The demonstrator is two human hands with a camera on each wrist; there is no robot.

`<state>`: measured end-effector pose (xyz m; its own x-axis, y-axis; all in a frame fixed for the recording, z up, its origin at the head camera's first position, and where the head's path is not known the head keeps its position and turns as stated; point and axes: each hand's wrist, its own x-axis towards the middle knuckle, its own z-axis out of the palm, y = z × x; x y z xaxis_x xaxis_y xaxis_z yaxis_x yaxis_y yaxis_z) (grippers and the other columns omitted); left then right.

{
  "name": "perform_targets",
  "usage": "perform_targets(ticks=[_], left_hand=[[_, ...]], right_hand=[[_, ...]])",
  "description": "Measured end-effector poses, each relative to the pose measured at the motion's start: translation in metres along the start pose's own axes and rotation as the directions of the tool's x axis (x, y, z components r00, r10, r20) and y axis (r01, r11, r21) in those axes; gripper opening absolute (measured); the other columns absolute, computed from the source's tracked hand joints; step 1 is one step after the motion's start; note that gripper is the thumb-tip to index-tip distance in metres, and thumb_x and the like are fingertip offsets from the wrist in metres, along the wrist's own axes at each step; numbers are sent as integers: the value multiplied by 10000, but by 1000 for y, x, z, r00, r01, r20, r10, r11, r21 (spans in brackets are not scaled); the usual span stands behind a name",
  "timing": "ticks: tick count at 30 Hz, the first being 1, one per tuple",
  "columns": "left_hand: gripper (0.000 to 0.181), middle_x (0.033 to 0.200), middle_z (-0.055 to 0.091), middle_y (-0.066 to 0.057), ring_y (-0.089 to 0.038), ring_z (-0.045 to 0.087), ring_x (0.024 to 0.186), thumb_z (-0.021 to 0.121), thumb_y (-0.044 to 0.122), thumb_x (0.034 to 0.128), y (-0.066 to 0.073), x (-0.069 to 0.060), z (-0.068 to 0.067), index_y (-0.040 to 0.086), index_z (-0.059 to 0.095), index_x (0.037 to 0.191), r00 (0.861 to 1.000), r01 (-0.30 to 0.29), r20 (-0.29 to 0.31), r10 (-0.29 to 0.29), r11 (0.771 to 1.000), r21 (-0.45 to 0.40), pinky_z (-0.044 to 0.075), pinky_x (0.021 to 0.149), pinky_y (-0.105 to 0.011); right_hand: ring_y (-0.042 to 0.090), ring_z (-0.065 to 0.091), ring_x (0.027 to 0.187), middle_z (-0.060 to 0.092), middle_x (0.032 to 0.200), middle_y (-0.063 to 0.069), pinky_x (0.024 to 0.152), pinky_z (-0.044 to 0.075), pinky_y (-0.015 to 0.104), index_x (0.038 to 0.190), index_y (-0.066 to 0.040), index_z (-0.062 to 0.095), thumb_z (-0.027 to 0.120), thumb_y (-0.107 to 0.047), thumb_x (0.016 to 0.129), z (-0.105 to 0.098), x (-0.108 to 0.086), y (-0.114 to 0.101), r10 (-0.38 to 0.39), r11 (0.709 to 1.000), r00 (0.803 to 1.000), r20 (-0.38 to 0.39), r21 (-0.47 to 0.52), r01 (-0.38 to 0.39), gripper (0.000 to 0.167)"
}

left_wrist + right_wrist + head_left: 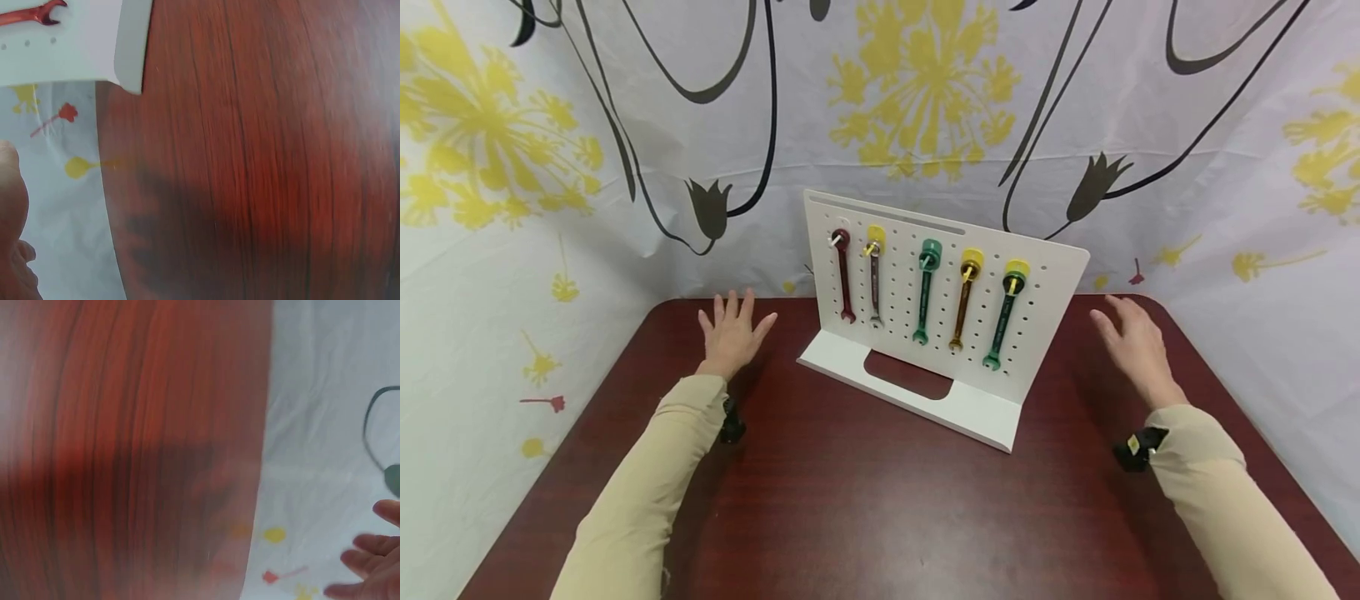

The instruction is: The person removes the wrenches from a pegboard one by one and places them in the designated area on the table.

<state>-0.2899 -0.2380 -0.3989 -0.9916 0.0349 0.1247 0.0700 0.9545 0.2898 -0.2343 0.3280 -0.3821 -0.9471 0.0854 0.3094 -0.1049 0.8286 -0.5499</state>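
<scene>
A white pegboard stand (pixel 895 333) rises at the back middle, turned at an angle. Five wrenches hang on it: a red one (pixel 844 279), a silver one (pixel 876 287), a teal one (pixel 924 300), a gold one (pixel 962 308) and a green one (pixel 1000 329). The left hand (pixel 731 337), fingers spread and holding nothing, is to the left of the stand. To the stand's right is the right hand (pixel 1138 346), empty, its fingers extended. Part of the left hand (pixel 12 219) shows at the left edge in the left wrist view; the right hand's fingertips (pixel 369 562) show in the right wrist view.
The dark red tabletop (pixel 880 500) has rounded back corners. A patterned white curtain (pixel 760 250) surrounds the back and sides. Each wrist carries a small black device, the left one (pixel 731 422) and the right one (pixel 1138 448).
</scene>
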Motion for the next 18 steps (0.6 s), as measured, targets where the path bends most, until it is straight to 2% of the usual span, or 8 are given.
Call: perform_targets(ticks=[2,4,7,9,13,14,16,18], left_hand=[[702,1528,106,-288,-468,-18,1405,331,493,993,3,0,3,37,159,1498,1000,-1,-15,0,999,-54,-37,1077,-669],[700,1525,130,-284,-470,14,1405,335,493,993,9,1,6,30,177,1493,999,-8,-39,4,993,-116,-17,1080,-670],[666,1520,191,-261,-449,85,1408,352,466,997,19,1,10,25,224,1481,996,-24,-93,4,974,-223,24,1097,-649],[621,1501,258,-243,-419,169,1400,387,416,1001,28,0,14,14,275,1461,989,-48,-149,1,949,-311,85,1113,-616],[502,1388,439,-210,-350,383,1301,488,313,984,48,-1,22,1,434,1373,956,-126,-292,-21,872,-473,288,1085,-499],[475,1345,479,-204,-339,430,1258,513,296,975,53,-1,24,1,471,1344,946,-148,-322,-28,847,-511,340,1054,-474],[428,1256,541,-188,-317,502,1172,558,277,954,64,0,28,6,531,1286,929,-184,-367,-50,798,-574,421,988,-429],[396,1193,575,-173,-293,548,1104,595,264,933,75,2,30,15,567,1239,918,-207,-389,-74,749,-630,472,931,-391]], right_hand=[[425,460,1177,469,1319,316,923,365,576,1359,31,441,403,-336,1009,4,-5,-9,-14,997,998,-67,70,19,509],[228,562,1055,566,1250,241,855,441,387,1316,-11,515,419,-348,1002,9,-10,-18,12,990,993,-120,141,5,470],[-28,561,915,648,1144,65,762,456,140,1271,-18,561,445,-354,989,16,-18,-32,73,935,987,-143,354,-17,454],[-93,567,908,658,1086,-33,776,462,67,1241,8,573,477,-328,977,20,-23,-39,109,840,985,-134,543,-19,437],[29,648,913,673,1011,-79,779,517,148,1167,22,608,534,-242,953,30,-32,-52,144,586,982,-123,810,16,348],[54,654,913,678,1003,-65,778,525,167,1142,12,622,540,-229,950,32,-34,-55,149,545,980,-130,838,28,318],[78,663,896,689,985,-32,768,535,185,1105,2,643,549,-199,946,37,-38,-61,162,501,975,-153,864,53,273],[92,667,870,695,960,-11,752,542,194,1075,11,655,563,-164,939,41,-41,-66,181,483,968,-175,873,67,240]])
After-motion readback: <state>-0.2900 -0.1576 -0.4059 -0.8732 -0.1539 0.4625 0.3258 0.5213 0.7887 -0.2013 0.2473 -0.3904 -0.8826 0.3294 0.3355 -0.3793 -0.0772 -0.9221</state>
